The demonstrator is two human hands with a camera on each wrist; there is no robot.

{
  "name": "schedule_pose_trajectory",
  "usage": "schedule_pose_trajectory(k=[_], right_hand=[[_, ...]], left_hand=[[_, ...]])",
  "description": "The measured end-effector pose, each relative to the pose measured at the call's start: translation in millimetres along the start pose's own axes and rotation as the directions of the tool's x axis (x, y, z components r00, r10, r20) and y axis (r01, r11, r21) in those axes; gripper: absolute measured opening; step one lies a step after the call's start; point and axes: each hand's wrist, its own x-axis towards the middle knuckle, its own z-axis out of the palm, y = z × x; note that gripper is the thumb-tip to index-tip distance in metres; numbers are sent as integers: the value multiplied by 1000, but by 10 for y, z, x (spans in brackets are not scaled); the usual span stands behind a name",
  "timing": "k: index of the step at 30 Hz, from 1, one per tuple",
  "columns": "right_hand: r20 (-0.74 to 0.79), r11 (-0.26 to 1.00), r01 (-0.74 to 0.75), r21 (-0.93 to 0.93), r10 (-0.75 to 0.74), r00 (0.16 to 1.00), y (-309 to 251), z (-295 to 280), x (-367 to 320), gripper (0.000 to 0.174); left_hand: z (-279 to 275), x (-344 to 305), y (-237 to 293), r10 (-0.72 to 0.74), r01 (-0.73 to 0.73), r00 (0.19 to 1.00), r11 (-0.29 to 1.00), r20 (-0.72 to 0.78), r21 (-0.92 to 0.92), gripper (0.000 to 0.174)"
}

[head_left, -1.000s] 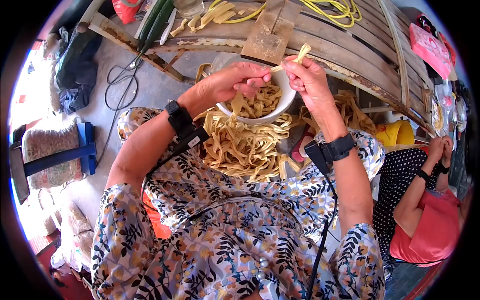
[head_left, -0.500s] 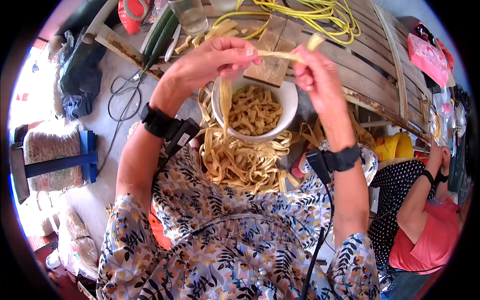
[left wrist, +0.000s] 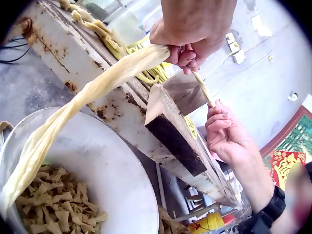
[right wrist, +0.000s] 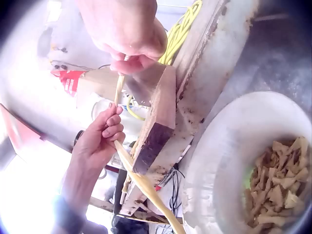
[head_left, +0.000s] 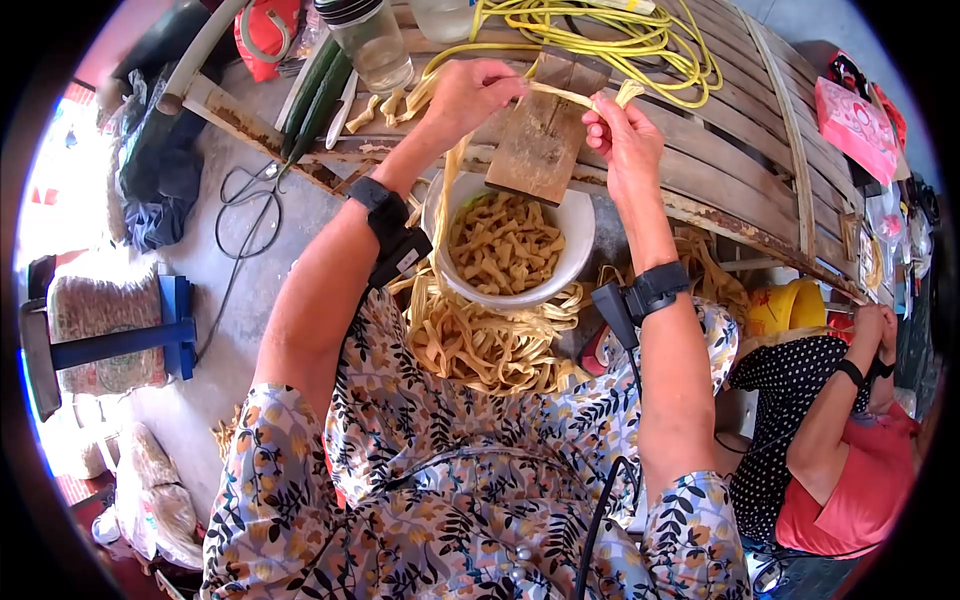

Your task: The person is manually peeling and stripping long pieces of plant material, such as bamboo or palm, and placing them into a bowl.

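Observation:
My left hand [head_left: 472, 98] pinches a long pale-yellow pliable strip [head_left: 452, 195] over the edge of the bench. A short stretch of it runs taut and twisted to my right hand [head_left: 630, 138], whose thumb and fingers pinch it near a thick knotted end [head_left: 629, 91]. From the left hand the long tail [left wrist: 83, 97] droops toward the white bowl [head_left: 577, 240]. Many short, folded pieces [head_left: 508, 245] of the same material fill the bowl's bottom. Just below the hands, a wooden board [head_left: 540, 150] juts over the bowl's far rim.
Loose strips [head_left: 490, 345] lie heaped between the bowl and my lap. On the slatted bench [head_left: 730, 150] are a coiled yellow cable [head_left: 640, 45], a glass jar [head_left: 378, 55] and cucumbers [head_left: 318, 95]. Another person [head_left: 850, 450] sits at right, near a yellow bucket [head_left: 785, 305].
Both hands have risen from over the bowl to above the bench edge and board. More of the strip now stretches between them, and its tail hangs from the left hand.

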Motion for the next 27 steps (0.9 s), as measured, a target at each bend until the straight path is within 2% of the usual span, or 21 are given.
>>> schedule_pose_trajectory(k=[7,9,11,12,15,16,19,20,23,24,26,27], right_hand=[[-22,1000,11,-8,-11,1000,46,10,76,15],[-44,997,-5,-83,1,999,108,-12,81,14],[-84,977,-45,-211,28,996,209,-54,68,14],[-89,982,-34,-188,18,996,289,-151,101,15],[28,958,-36,-285,45,999,-18,-27,-174,15],[106,940,-57,-336,98,990,-124,-28,-269,17],[337,808,3,-589,242,910,-169,-92,-595,21],[408,763,146,-629,165,898,-100,-172,-706,22],[366,561,321,-763,-34,930,-82,-206,-820,22],[378,654,343,-674,-93,921,-76,-203,-790,23],[270,847,72,-526,86,959,-177,-113,-819,20],[228,902,-71,-426,183,956,-210,-88,-819,18]], left_hand=[[16,24,-11,4,-4,1000,1000,-10,18,15],[42,38,-96,4,-4,1000,1000,1,-9,15],[89,-16,-255,-6,14,997,995,-79,103,15],[95,-37,-328,-7,26,993,987,-120,159,15],[-97,-211,21,-127,141,989,961,73,-238,16],[-151,-299,123,-138,181,976,944,167,-278,17],[-138,-562,195,-155,262,951,862,266,-435,19],[-136,-637,288,-231,348,930,804,287,-482,17],[-42,-732,276,-45,205,941,864,335,-460,16],[-12,-752,249,-16,151,937,919,350,-363,17],[86,-835,345,31,96,924,946,382,-308,17],[140,-868,387,54,67,914,957,401,-282,18]])
